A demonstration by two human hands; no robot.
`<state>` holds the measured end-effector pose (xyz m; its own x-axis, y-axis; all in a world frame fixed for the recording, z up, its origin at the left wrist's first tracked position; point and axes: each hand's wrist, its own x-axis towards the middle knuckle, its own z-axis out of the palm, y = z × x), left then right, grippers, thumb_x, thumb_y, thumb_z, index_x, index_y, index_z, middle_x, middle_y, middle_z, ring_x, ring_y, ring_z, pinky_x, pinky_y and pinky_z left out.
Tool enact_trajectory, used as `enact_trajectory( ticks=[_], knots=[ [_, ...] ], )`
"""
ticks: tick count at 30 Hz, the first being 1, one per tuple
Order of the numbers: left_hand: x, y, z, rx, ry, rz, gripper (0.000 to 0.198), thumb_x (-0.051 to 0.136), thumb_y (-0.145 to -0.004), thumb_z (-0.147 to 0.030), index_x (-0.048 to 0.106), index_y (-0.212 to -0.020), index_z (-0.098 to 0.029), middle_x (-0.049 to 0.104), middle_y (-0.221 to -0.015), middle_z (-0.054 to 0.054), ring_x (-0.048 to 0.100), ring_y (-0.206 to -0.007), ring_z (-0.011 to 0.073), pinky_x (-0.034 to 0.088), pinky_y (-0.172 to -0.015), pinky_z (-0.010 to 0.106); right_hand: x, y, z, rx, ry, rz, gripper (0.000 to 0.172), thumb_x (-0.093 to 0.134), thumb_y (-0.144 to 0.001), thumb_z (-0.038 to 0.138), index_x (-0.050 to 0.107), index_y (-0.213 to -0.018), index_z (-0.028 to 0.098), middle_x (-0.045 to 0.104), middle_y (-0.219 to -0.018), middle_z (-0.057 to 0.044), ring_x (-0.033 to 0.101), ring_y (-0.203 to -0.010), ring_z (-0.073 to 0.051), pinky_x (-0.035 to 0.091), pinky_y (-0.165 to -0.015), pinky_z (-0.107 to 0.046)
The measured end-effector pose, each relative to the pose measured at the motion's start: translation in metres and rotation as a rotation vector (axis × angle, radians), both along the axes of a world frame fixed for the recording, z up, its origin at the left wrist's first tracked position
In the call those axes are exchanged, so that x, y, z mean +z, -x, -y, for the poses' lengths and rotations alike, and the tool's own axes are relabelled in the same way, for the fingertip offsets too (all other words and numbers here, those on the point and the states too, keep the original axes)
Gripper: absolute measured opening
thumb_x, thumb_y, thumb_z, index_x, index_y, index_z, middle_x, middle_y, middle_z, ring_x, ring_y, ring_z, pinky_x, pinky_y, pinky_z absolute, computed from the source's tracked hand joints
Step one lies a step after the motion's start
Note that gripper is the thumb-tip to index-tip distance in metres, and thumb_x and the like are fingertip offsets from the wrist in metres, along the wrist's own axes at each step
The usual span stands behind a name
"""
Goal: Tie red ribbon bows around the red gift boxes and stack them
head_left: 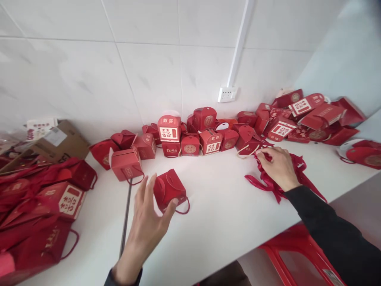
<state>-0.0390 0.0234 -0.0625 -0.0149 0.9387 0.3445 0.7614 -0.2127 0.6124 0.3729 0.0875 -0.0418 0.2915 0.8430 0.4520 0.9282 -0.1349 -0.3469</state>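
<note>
A small red gift box (170,190) with a cord handle sits on the white table in front of me. Around its near left side is my left hand (151,210), thumb and fingers spread wide; the thumb overlaps the box's near corner, and whether it touches I cannot tell. To the right, a loose heap of red ribbons (269,184) lies on the table. My right hand (276,165) is over this heap, fingers closed on a red ribbon. Just beyond those fingertips stands another red gift box (248,140) with a pale cord.
Several red gift boxes (190,143) line the wall, with a heap of more boxes (309,115) at the back right. On the left lie larger ribboned red boxes (49,238) and an open cardboard carton (67,139). A red plastic stool (285,254) stands below the table edge.
</note>
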Motion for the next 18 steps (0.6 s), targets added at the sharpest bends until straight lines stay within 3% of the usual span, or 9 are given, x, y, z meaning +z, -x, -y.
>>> enact_trajectory(
  ticks=[3, 5, 9, 12, 14, 15, 17, 18],
  knots=[
    [-0.004, 0.0, -0.019, -0.054, 0.08, 0.056, 0.077, 0.062, -0.09, -0.054, 0.038, -0.154, -0.018, 0.039, -0.158, 0.021, 0.035, -0.152, 0.039, 0.04, -0.118, 0.062, 0.015, 0.019, 0.005, 0.085, -0.051, -0.139, 0.023, 0.055, -0.092, 0.036, 0.073, -0.097, 0.021, 0.075, -0.089, -0.012, 0.069, -0.084, -0.032, 0.052, -0.081, -0.046],
    [-0.007, 0.002, -0.021, -0.093, 0.099, 0.078, 0.071, 0.061, -0.091, -0.049, 0.04, -0.152, -0.019, 0.043, -0.155, 0.019, 0.041, -0.148, 0.0356, 0.041, -0.118, 0.058, 0.023, 0.034, 0.011, 0.157, -0.05, -0.243, 0.027, 0.055, -0.093, 0.04, 0.072, -0.103, 0.021, 0.076, -0.089, -0.009, 0.07, -0.081, -0.029, 0.054, -0.075, -0.041],
    [-0.002, 0.009, 0.002, -0.183, 0.134, 0.064, 0.069, 0.063, -0.092, -0.042, 0.038, -0.155, -0.026, 0.045, -0.154, 0.014, 0.045, -0.146, 0.0329, 0.044, -0.116, 0.055, 0.042, 0.064, 0.028, 0.312, 0.012, -0.405, 0.033, 0.056, -0.097, 0.049, 0.073, -0.11, 0.023, 0.077, -0.096, -0.005, 0.072, -0.085, -0.024, 0.056, -0.071, -0.034],
    [0.019, 0.001, 0.03, -0.162, 0.106, 0.121, 0.071, 0.068, -0.09, -0.043, 0.042, -0.155, -0.032, 0.042, -0.158, 0.012, 0.041, -0.146, 0.036, 0.044, -0.112, 0.056, 0.056, 0.088, 0.043, 0.415, 0.008, -0.537, 0.031, 0.065, -0.096, 0.05, 0.073, -0.112, 0.024, 0.076, -0.094, -0.004, 0.072, -0.082, -0.023, 0.057, -0.069, -0.031],
    [0.036, -0.019, 0.047, -0.112, 0.119, 0.316, 0.054, 0.066, -0.092, -0.047, 0.057, -0.144, -0.033, 0.052, -0.145, 0.01, 0.052, -0.132, 0.032, 0.047, -0.105, 0.048, 0.064, 0.102, 0.054, 0.496, -0.021, -0.557, 0.025, 0.068, -0.095, 0.046, 0.073, -0.108, 0.025, 0.077, -0.1, -0.004, 0.073, -0.086, -0.023, 0.059, -0.072, -0.031],
    [0.043, -0.032, 0.053, -0.122, 0.205, 0.474, 0.04, 0.06, -0.096, -0.049, 0.067, -0.131, -0.03, 0.061, -0.126, 0.009, 0.06, -0.116, 0.0275, 0.05, -0.096, 0.042, 0.067, 0.109, 0.06, 0.545, -0.018, -0.538, 0.021, 0.067, -0.096, 0.043, 0.073, -0.107, 0.026, 0.077, -0.101, -0.004, 0.073, -0.087, -0.022, 0.059, -0.074, -0.03],
    [0.049, -0.061, 0.058, -0.211, 0.531, 0.835, 0.044, 0.049, -0.1, -0.057, 0.075, -0.11, -0.022, 0.062, -0.092, 0.006, 0.06, -0.085, 0.0192, 0.048, -0.077, 0.032, 0.07, 0.12, 0.075, 0.676, 0.046, -0.454, 0.016, 0.063, -0.1, 0.038, 0.072, -0.109, 0.028, 0.078, -0.102, -0.003, 0.075, -0.089, -0.021, 0.06, -0.078, -0.03],
    [0.049, -0.076, 0.057, -0.28, 0.7, 1.031, 0.046, 0.051, -0.099, -0.059, 0.074, -0.105, -0.02, 0.059, -0.084, 0.004, 0.053, -0.073, 0.0152, 0.044, -0.068, 0.028, 0.07, 0.124, 0.082, 0.76, 0.098, -0.394, 0.016, 0.061, -0.101, 0.034, 0.071, -0.112, 0.029, 0.078, -0.102, -0.002, 0.075, -0.09, -0.021, 0.06, -0.079, -0.03]
  ],
)
